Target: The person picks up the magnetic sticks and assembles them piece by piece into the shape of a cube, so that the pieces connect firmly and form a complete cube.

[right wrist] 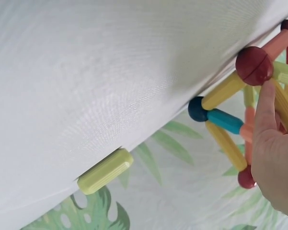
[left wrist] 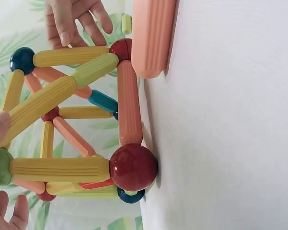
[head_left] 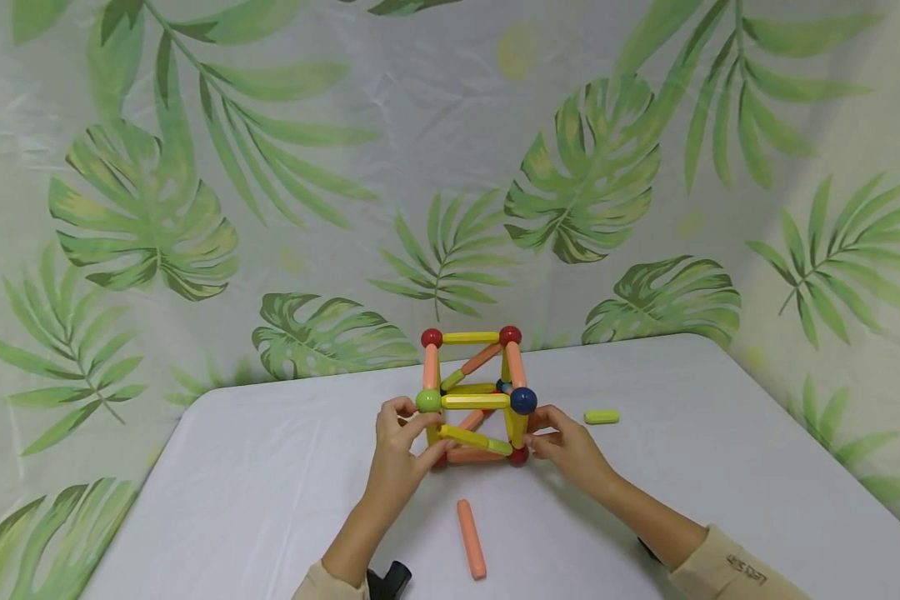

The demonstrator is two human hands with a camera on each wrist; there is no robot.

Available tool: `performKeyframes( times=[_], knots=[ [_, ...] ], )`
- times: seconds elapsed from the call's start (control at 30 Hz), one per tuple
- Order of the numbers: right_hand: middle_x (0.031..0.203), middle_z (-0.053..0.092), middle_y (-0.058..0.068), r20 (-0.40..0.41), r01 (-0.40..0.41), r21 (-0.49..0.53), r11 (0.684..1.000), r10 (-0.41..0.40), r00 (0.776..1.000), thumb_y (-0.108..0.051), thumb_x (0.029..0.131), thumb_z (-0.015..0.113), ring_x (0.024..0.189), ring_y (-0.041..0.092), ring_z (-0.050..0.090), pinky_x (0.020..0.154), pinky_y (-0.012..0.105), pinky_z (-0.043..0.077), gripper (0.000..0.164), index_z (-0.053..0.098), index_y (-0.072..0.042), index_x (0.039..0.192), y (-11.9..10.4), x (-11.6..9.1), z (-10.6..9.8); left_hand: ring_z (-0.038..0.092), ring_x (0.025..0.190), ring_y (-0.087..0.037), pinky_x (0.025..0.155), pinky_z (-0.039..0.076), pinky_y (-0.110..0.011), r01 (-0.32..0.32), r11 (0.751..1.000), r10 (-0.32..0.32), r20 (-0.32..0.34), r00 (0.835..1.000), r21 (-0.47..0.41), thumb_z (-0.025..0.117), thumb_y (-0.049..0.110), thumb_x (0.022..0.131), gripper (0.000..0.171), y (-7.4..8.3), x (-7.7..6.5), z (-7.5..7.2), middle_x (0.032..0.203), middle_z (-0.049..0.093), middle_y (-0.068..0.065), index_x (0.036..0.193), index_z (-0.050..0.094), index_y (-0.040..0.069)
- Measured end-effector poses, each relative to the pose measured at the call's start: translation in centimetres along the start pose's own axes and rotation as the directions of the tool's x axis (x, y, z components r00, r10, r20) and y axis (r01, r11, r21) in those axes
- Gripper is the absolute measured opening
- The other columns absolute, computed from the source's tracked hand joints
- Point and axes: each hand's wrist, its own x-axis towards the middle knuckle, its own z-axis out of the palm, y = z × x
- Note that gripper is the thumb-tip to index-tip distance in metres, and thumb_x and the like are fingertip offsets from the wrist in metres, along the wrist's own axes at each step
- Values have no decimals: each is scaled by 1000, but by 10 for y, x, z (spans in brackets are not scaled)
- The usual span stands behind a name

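Note:
A cube-like frame [head_left: 474, 402] of coloured rods and balls stands on the table. My left hand [head_left: 399, 446] is at its near left side, beside the green ball [head_left: 428, 401]. Between its thumb and finger it pinches the upper end of a slanted yellow rod [left wrist: 38, 103]. That rod's other end joins a short light-green rod [left wrist: 95, 70], which reaches the lower right red ball [left wrist: 120, 49]. My right hand [head_left: 570, 446] is at the right side, fingers loosely extended; one fingertip touches that red ball [right wrist: 254, 66] beside the yellow upright [right wrist: 286, 108].
An orange rod [head_left: 472, 539] lies on the white table [head_left: 232, 500] in front of the frame. A short light-green rod [head_left: 602, 417] lies to the right. A leaf-patterned cloth [head_left: 450, 167] hangs behind the table. Something black [head_left: 392, 578] shows near the left sleeve.

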Motion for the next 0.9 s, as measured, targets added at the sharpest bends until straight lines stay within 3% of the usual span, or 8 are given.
performKeyframes(
  times=[0.13,0.27,0.4,0.7,0.9],
  knots=[
    [100,53,15,0,-8,5,1000,8,1000,-7,86,60,80,31,62,65,29,52,26,51,-3,110,-1,0,0,43,100,-23,76,45,-31,17,999,-17,-2,1000,-30,82,8,63,35,-2,3,2,114,36,-12,93,65,12],
    [101,53,17,2,-5,7,1000,5,1000,-8,85,61,81,31,61,66,30,52,27,51,-1,110,-1,0,0,51,92,-23,72,49,-31,7,999,-6,23,1000,-51,79,1,64,54,-6,6,3,117,33,-13,111,55,11],
    [101,53,17,8,-3,7,1000,3,1000,-9,85,61,82,31,61,66,30,52,28,51,-1,110,0,0,1,51,88,-19,71,48,-30,2,999,-1,43,999,-39,80,2,63,69,-11,9,3,117,35,-13,123,45,9],
    [103,53,16,-16,24,3,1000,-24,1000,-7,85,60,88,29,61,69,27,51,27,50,-1,110,-4,1,1,48,89,-15,75,47,-28,36,999,-35,68,997,-12,80,8,65,63,-13,13,0,113,39,-10,119,46,9],
    [101,55,22,-93,147,-24,989,-149,984,7,83,58,91,35,57,71,27,50,25,49,6,107,-33,-2,4,49,89,-15,77,47,-30,69,997,-67,72,995,-26,79,8,66,62,-12,14,1,112,38,-9,118,46,11]
  ],
)
